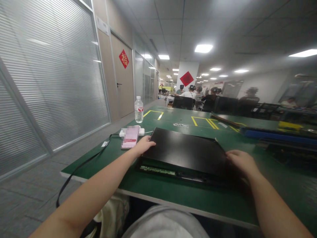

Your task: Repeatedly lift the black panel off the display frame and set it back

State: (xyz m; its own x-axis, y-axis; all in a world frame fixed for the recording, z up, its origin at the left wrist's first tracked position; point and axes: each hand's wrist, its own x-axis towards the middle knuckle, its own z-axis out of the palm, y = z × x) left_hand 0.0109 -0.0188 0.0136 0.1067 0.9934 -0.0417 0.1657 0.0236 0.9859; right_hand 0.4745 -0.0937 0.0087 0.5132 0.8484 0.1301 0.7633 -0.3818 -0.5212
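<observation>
A black flat display panel (185, 150) lies tilted in front of me over the green table. My left hand (145, 145) is closed on its left edge, with the thumb on top. At the opposite edge, my right hand (242, 162) grips the panel's right side; some of its fingers are hidden. Below the panel's near edge shows a green circuit board strip (157, 170). It sits in a dark frame or casing (192, 177), most of which the panel covers.
A phone (130, 140) rests by a white block (141, 131) on the green table (99, 168), left of the panel. Behind them stands a water bottle (139, 110). A black strap (74, 173) hangs over the left edge. Blue and dark parts (272, 134) lie right; people sit farther back.
</observation>
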